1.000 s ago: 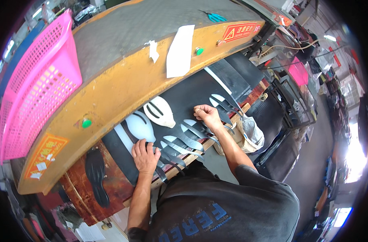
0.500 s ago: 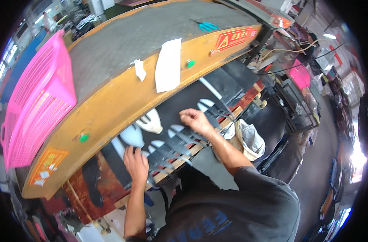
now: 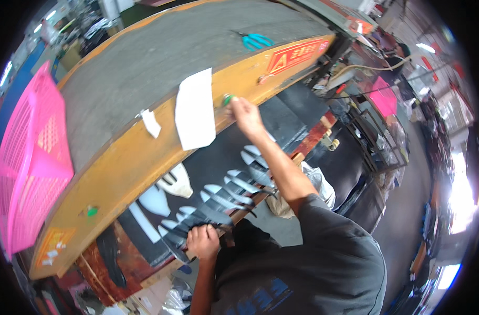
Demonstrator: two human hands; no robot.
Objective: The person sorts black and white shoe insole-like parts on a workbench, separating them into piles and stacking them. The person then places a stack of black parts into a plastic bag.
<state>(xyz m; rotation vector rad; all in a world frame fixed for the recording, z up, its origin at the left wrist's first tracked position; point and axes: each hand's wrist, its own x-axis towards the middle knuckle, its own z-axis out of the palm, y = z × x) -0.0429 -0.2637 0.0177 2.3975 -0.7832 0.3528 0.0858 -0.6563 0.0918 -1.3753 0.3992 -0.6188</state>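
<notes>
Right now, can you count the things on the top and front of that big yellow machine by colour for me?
Pink: 1, the basket
White: 2, the large paper sheet and the small paper scrap
Green: 2, the button at the right hand and the button further left
Teal: 1, the scissors
Red-orange: 1, the long label
Total: 7

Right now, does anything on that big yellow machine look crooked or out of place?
Two white paper sheets hang askew on the yellow machine front, the small one tilted. Teal scissors lie loose on the grey top. Nothing looks spilled.
</notes>
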